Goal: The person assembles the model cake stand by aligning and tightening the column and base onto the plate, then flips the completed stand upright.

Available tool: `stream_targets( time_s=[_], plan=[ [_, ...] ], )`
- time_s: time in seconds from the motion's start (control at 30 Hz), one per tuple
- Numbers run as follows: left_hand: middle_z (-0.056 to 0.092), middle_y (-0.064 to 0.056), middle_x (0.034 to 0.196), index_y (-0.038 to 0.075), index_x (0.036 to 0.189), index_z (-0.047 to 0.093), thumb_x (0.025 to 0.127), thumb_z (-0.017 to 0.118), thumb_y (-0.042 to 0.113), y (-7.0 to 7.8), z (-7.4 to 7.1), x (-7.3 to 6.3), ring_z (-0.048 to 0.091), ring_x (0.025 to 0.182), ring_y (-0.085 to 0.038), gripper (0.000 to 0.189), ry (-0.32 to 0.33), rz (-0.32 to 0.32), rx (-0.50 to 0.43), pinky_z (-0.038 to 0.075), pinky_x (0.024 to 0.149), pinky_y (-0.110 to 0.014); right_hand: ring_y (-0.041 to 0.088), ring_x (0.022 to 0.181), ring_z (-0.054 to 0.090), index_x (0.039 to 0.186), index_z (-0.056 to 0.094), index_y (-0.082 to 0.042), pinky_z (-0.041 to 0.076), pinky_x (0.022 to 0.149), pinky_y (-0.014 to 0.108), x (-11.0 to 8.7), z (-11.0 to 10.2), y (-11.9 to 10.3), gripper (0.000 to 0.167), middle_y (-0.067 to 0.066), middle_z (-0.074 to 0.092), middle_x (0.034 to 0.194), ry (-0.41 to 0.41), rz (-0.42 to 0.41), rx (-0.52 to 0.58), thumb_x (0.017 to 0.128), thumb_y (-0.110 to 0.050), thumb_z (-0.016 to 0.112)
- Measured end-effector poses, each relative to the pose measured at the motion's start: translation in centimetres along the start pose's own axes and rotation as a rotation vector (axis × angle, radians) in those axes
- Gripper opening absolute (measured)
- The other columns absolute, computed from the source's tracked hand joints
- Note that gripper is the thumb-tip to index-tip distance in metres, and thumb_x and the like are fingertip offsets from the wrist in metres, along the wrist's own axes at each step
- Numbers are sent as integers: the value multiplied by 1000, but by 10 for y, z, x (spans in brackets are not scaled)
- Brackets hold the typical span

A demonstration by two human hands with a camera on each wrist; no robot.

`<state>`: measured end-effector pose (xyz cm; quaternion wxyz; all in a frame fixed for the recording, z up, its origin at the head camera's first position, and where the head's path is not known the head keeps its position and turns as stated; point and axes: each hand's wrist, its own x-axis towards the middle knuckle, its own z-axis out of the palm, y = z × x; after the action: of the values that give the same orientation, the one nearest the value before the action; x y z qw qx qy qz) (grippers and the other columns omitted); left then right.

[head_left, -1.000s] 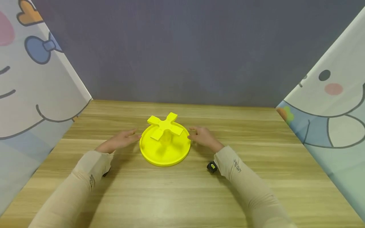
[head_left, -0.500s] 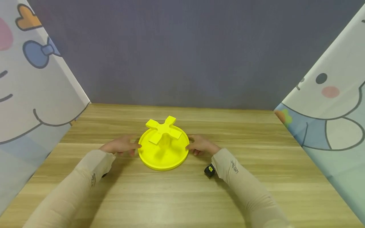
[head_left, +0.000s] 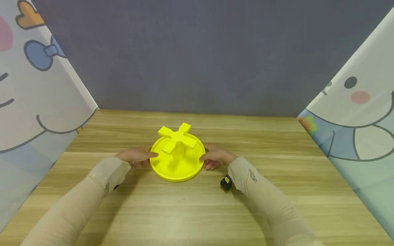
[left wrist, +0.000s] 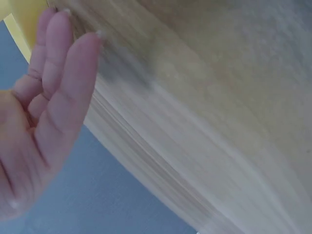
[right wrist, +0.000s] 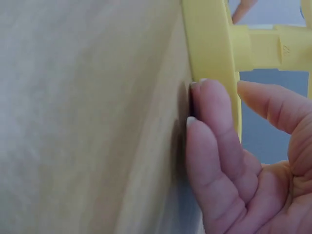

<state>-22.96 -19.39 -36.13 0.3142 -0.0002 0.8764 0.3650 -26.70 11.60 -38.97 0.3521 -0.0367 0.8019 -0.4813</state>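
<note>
A bright yellow round stand (head_left: 174, 171) sits on the wooden table: a shallow rimmed disc, a short central post and a four-armed cross (head_left: 177, 136) on top. At its left edge, my left hand (head_left: 136, 156) grips the rim, thumb over it and fingers outside. My right hand (head_left: 217, 155) holds the opposite edge likewise. In the right wrist view the thumb (right wrist: 273, 100) is on the inner side of the rim and the fingers (right wrist: 214, 126) lie along its outer side near the tabletop. The left wrist view shows the fingers (left wrist: 63, 92) reaching the yellow edge; the thumb is hidden there.
The wooden table (head_left: 184, 215) ends at a dark grey back panel (head_left: 197, 58). Cartoon-printed side panels stand at left (head_left: 49, 92) and right (head_left: 363, 112). A black wrist device (head_left: 226, 183) shows below the right sleeve.
Both hands have closed in on the disc. The left thumb has moved right over the rim, and the right fingers have gone lower along its side. The stand stays put; the head view shifts slightly.
</note>
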Motion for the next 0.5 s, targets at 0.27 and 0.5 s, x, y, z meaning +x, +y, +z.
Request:
stream_targets(
  time_s=[0.27, 0.5],
  plan=[
    [63, -13, 80, -1, 150, 8, 95, 53, 17, 7, 6, 2, 51, 50, -12, 73, -32, 17, -36, 37, 47, -21, 15, 45, 60, 151, 26, -21, 50, 42, 26, 3, 4, 2, 77, 11, 64, 60, 10, 5, -14, 86, -7, 65],
    [61, -12, 71, -5, 146, 8, 96, 51, 9, 8, 12, 5, 52, 47, -13, 68, -22, 34, -37, 44, 48, -23, 14, 46, 60, 152, 23, -20, 51, 43, 24, 3, 6, 3, 79, 10, 63, 60, 9, -14, 6, 85, -3, 61]
  ],
)
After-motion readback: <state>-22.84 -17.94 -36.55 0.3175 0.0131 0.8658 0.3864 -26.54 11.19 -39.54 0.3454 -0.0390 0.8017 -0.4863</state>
